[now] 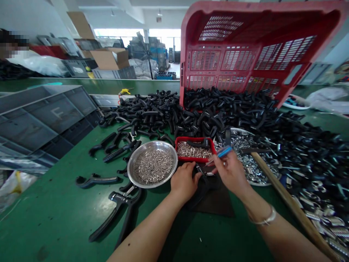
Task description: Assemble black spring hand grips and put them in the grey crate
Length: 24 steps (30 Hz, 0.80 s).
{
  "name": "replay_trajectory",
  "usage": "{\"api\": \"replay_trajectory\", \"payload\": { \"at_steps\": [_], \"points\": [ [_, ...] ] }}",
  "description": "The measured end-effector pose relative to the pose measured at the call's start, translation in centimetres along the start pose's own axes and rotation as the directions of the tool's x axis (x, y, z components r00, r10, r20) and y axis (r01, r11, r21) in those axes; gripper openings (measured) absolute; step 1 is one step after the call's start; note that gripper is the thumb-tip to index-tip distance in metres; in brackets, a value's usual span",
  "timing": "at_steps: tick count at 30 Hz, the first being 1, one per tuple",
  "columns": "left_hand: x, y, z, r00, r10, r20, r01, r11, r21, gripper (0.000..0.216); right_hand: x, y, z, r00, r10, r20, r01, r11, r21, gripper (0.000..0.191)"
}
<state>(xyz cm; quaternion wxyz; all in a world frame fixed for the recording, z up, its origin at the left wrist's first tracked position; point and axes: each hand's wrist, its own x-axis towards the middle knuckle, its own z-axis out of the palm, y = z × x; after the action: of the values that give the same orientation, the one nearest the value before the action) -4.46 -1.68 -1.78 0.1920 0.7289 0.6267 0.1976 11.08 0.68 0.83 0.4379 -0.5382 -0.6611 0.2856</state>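
While one red crate [261, 54] spills uncounted black handles [218, 112] beyond both hands, one steel bowl [152, 167] sits left of the left hand [185, 182], which presses one black part [207, 182]; the right hand [231, 173] pinches one blue-handled tool [222, 153].

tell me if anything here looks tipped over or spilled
Yes: the red crate lies tipped on its side at the back of the green table, and black handle parts pour from its mouth across the tabletop.
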Motion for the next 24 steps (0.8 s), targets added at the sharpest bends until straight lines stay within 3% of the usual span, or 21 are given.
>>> {"api": "replay_trajectory", "payload": {
  "at_steps": [4, 11, 15, 20, 22, 24],
  "points": [
    [0.1, 0.0, 0.1, 1.000, -0.012, -0.009, 0.012, 1.000, 0.022, 0.043, -3.0, 1.4, 0.4, 0.993, 0.092, -0.069, -0.077, 0.978, 0.192, 0.028],
    [0.1, 0.0, 0.1, 1.000, 0.000, -0.004, 0.000, 1.000, 0.020, 0.043, -3.5, 2.7, 0.4, 0.983, 0.134, -0.125, -0.088, 0.943, 0.322, 0.034],
    [0.2, -0.1, 0.0, 1.000, 0.003, -0.001, -0.003, 1.000, 0.004, 0.043, -3.9, 2.2, 0.6, 0.989, 0.064, -0.132, -0.033, 0.973, 0.227, 0.029],
    [0.1, -0.1, 0.2, 1.000, -0.005, -0.014, 0.005, 1.000, -0.004, 0.043, -3.9, 0.7, 1.2, 0.989, -0.090, -0.117, 0.079, 0.992, -0.097, 0.020],
    [0.1, -0.1, 0.3, 1.000, -0.003, -0.020, 0.003, 1.000, -0.002, 0.042, -3.5, 0.7, 1.3, 0.989, -0.008, -0.149, 0.004, 1.000, -0.029, 0.024],
    [0.2, -0.2, 0.4, 1.000, 0.009, -0.020, -0.009, 1.000, -0.001, 0.043, -3.1, 1.1, 1.4, 0.970, 0.188, -0.153, -0.155, 0.966, 0.207, 0.032]
  ]
}}
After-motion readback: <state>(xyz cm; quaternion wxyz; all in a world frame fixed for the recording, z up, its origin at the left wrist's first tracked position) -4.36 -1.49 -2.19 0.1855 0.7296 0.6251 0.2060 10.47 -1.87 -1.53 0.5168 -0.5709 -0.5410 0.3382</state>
